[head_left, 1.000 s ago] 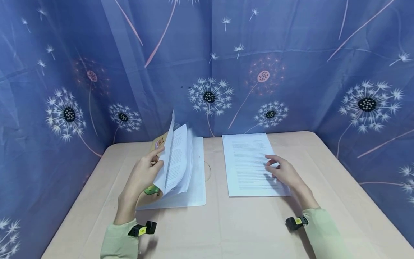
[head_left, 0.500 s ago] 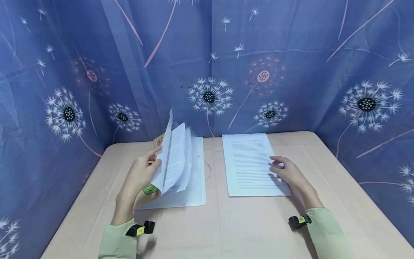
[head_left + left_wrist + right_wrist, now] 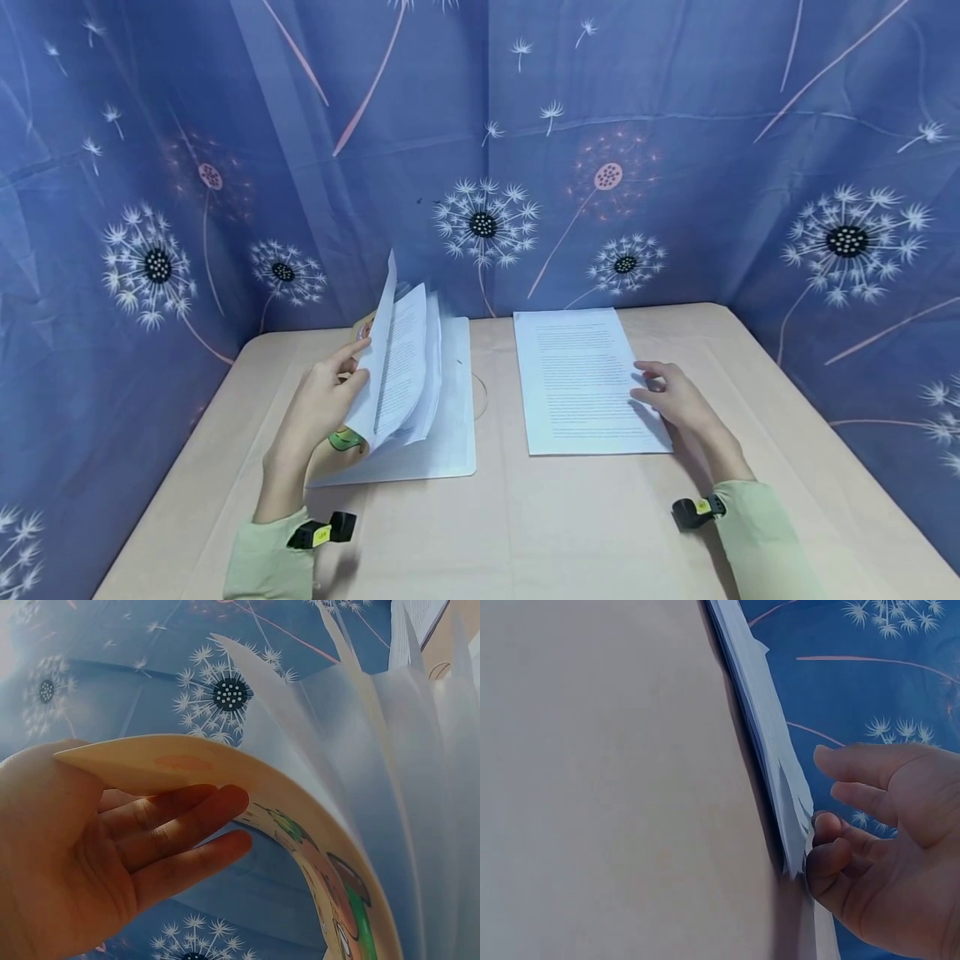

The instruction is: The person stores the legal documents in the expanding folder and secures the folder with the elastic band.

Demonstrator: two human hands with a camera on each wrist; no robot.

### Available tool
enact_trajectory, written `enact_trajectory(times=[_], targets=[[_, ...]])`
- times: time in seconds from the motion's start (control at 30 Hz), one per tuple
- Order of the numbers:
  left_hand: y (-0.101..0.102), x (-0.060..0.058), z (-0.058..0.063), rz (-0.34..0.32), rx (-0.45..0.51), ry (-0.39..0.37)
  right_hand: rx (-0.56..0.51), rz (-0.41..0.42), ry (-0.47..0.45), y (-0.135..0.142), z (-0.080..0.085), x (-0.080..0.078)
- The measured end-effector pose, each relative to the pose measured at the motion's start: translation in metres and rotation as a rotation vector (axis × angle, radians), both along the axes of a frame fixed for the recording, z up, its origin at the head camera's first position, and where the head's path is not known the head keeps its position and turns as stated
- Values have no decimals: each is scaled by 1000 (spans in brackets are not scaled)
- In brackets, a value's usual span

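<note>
A booklet [image 3: 407, 362] lies on the left part of the pale surface [image 3: 495, 533], opened partway: its back part is flat, white and round-cornered, while a sheaf of leaves stands up from it, the foremost rising to a thin point and a printed one behind it bowing outward with lines of small text. Its tan cover [image 3: 292, 795], seen from the left wrist, bends in a broad curve and bears a colourful cartoon with green and brown in it; beside it fan several pale, partly translucent leaves [image 3: 397, 750]. The left grip [image 3: 315, 404], a bare hand, is clamped on this cover, which passes between the thumb and the fingers. On the right lies a stack of printed sheets [image 3: 577, 379], squared in the head view, though a few corners curl up where the right wrist sees it edge-on. The right grip [image 3: 678, 400] is apart, thumb and fingers loosely bent by the stack's right edge; whether a fingertip touches paper I cannot tell. Compared with a second ago, the left grip and the raised leaves have shifted slightly left, hiding more of the cover's drawing, and the right grip has drawn back from over the text toward the edge. The stack has stayed put.
</note>
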State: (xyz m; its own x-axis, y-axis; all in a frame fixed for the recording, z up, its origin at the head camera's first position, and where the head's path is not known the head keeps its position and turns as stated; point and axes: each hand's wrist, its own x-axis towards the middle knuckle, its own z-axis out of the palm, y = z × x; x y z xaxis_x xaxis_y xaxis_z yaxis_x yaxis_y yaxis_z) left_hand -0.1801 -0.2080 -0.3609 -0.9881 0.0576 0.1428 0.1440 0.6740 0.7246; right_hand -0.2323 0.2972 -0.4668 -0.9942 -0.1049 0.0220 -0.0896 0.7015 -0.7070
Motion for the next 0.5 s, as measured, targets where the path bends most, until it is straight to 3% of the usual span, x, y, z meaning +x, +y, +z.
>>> enact_trajectory(times=[0.5], targets=[[0, 2, 1, 3, -2, 23, 74, -28, -89, 3, -4, -2]])
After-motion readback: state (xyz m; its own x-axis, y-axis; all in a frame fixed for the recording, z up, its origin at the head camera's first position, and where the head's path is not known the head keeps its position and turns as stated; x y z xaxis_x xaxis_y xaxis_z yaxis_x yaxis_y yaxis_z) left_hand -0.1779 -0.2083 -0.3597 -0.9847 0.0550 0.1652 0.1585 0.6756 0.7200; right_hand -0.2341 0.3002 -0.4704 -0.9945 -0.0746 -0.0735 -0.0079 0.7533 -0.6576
